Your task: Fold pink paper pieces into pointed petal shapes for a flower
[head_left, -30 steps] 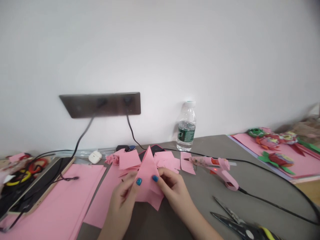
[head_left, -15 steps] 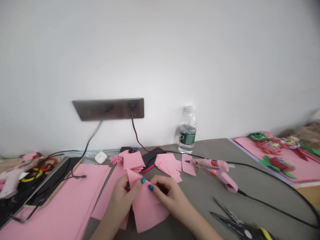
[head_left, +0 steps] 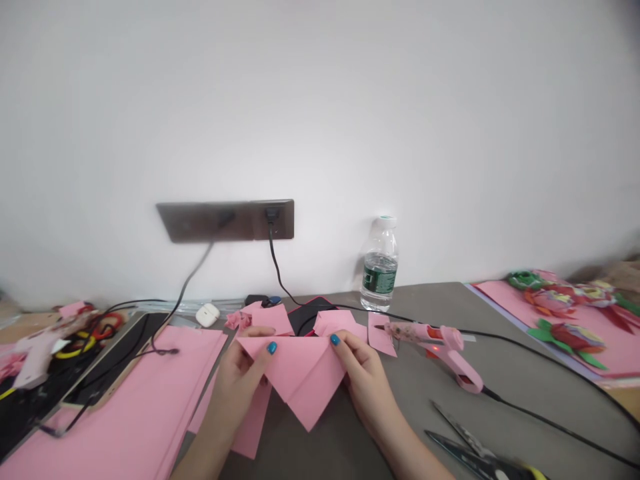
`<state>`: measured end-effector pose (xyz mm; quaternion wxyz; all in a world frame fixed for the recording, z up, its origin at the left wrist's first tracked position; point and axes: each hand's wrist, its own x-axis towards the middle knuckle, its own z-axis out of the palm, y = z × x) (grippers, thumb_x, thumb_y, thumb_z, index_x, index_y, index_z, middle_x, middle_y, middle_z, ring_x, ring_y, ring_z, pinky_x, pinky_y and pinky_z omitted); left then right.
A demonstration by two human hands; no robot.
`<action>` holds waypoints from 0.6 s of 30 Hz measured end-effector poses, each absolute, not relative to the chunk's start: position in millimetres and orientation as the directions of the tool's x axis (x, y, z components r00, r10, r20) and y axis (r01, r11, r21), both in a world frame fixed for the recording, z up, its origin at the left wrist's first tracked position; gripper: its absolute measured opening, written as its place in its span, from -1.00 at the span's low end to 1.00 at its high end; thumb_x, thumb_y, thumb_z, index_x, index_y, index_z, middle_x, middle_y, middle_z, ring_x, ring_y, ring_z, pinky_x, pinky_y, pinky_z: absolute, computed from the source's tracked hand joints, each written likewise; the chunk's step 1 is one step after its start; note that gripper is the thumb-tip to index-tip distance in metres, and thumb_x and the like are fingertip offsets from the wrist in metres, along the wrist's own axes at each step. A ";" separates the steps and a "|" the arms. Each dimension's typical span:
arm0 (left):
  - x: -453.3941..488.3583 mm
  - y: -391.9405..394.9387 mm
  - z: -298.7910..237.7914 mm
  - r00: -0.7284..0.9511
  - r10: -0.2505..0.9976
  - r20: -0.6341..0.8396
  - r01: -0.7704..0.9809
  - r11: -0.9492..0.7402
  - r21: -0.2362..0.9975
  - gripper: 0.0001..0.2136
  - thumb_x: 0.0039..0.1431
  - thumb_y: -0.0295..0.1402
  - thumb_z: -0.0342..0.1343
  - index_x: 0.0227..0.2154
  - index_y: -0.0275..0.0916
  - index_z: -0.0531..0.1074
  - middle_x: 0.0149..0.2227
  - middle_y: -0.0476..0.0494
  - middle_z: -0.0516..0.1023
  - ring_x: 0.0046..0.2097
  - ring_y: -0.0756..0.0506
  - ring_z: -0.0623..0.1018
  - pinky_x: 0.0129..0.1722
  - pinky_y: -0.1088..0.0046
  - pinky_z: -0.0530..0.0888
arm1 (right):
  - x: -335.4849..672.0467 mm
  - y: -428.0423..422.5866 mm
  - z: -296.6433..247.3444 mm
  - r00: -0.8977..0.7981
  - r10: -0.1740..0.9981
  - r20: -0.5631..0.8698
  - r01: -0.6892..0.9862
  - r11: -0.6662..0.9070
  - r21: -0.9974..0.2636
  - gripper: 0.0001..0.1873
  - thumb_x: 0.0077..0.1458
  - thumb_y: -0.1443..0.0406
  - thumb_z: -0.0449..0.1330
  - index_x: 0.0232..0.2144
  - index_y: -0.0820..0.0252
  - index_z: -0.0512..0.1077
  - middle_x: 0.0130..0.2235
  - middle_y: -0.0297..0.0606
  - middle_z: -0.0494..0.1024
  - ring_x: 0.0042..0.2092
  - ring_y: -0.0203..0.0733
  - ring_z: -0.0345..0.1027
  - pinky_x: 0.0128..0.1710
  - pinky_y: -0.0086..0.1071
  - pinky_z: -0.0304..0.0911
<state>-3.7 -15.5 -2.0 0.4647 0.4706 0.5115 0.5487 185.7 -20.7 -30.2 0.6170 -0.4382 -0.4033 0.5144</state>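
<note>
A: What lay out to the left of the grip?

B: A stack of pink sheets (head_left: 125, 407) lay flat on the table (head_left: 500, 373), just left of the left hand (head_left: 240, 383). A small white case (head_left: 207, 315) sat beyond that hand, near the wall.

A: And the left hand itself?

B: It was closed on the folded pink paper (head_left: 303, 377). The thumb pressed on the front near the top left corner, with the other fingers behind.

A: Where was the paper, then?

B: It was stretched between both hands. The top edge ran level from thumb to thumb, and the point hung down towards the table. I could not tell whether the tip touched it.

A: The right hand?

B: The right hand (head_left: 363, 383) pinched the top right corner in the same way, thumb in front.

A: Behind the grip?

B: Small pink squares (head_left: 340, 321) and a phone (head_left: 310, 313) lay just beyond the paper.

A: And to the right?

B: A water bottle (head_left: 381, 263) stood upright, far behind the right hand. A pink glue gun (head_left: 440, 343) lay near that hand on its right. Scissors (head_left: 475, 450) lay nearer than the hand and to its right. Paper flowers (head_left: 565, 313) were well apart at the far right.
</note>
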 end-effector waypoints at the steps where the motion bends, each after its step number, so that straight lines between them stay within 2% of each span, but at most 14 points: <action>1: -3.7 -16.1 -0.6 -0.096 0.995 0.031 -0.064 -0.037 0.997 -0.57 0.05 -0.04 0.30 -0.13 -0.27 0.53 -0.17 -0.21 0.62 -0.40 -0.06 0.51 -0.48 0.49 0.43 | 185.8 -21.0 -31.4 0.155 0.988 0.018 -0.332 0.069 -0.941 -0.57 0.03 -0.02 0.34 -0.53 0.20 0.39 -0.53 -0.41 0.27 -0.49 -0.32 0.03 -0.50 -0.48 -0.06; 3: -5.6 -16.2 1.5 -0.043 0.998 0.040 -0.127 -0.045 0.991 -0.57 0.13 -0.01 0.23 -0.07 -0.22 0.50 -0.11 -0.22 0.61 -0.42 -0.03 0.49 -0.52 0.52 0.42 | 186.2 -21.4 -32.3 0.147 0.988 -0.039 -0.409 0.025 -0.912 -0.57 0.01 -0.02 0.36 -0.51 0.20 0.39 -0.53 -0.42 0.28 -0.51 -0.34 0.04 -0.51 -0.49 -0.06; 7: -13.7 -12.2 -1.3 0.072 0.995 0.069 -0.088 -0.063 0.994 -0.67 0.12 -0.06 0.26 -0.25 -0.23 0.56 -0.10 -0.27 0.61 -0.24 -0.14 0.58 -0.51 0.57 0.46 | 187.6 -20.9 -30.5 0.120 0.986 -0.112 -0.461 -0.045 -0.886 -0.59 -0.05 0.00 0.41 -0.40 0.19 0.47 -0.50 -0.40 0.39 -0.53 -0.34 0.13 -0.53 -0.51 -0.01; 10: -18.9 -8.6 -6.4 0.221 0.975 -0.019 -0.024 0.025 0.999 -0.63 0.07 -0.03 0.29 -0.26 -0.25 0.57 -0.13 -0.27 0.62 -0.40 -0.09 0.59 -0.59 0.54 0.47 | 189.9 -19.8 -29.6 0.164 0.973 -0.163 -0.478 -0.066 -0.876 -0.57 -0.09 0.00 0.44 -0.28 0.16 0.55 -0.49 -0.40 0.45 -0.51 -0.30 0.22 -0.52 -0.51 0.07; 12: -20.6 -7.4 -7.4 0.285 0.953 -0.103 0.026 0.100 0.995 -0.60 0.04 -0.06 0.32 -0.18 -0.26 0.56 -0.20 -0.24 0.65 -0.53 -0.04 0.57 -0.61 0.52 0.47 | 191.0 -18.8 -28.6 0.206 0.963 -0.173 -0.512 -0.045 -0.858 -0.57 -0.10 0.00 0.44 -0.27 0.15 0.58 -0.40 -0.35 0.54 -0.42 -0.24 0.34 -0.44 -0.47 0.20; 15: -19.6 -7.6 -5.1 0.281 0.944 -0.171 0.094 0.151 0.984 -0.57 0.03 -0.18 0.35 -0.06 -0.28 0.52 -0.41 -0.15 0.65 -0.58 -0.02 0.56 -0.61 0.56 0.45 | 189.2 -17.5 -26.6 0.206 0.966 -0.158 -0.620 0.003 -0.785 -0.52 -0.10 -0.09 0.40 -0.30 0.14 0.60 -0.28 -0.25 0.62 -0.25 -0.08 0.46 -0.26 -0.35 0.34; 18: -13.5 -9.7 -3.2 0.184 0.974 -0.135 0.065 0.125 0.990 -0.65 0.04 -0.20 0.34 -0.17 -0.31 0.55 -0.58 -0.06 0.58 -0.54 -0.06 0.60 -0.57 0.57 0.48 | 182.8 -18.1 -28.5 0.093 0.993 -0.070 -0.659 0.009 -0.752 -0.37 -0.05 -0.25 0.26 -0.22 0.12 0.59 -0.28 -0.16 0.64 -0.24 0.02 0.50 -0.26 -0.24 0.36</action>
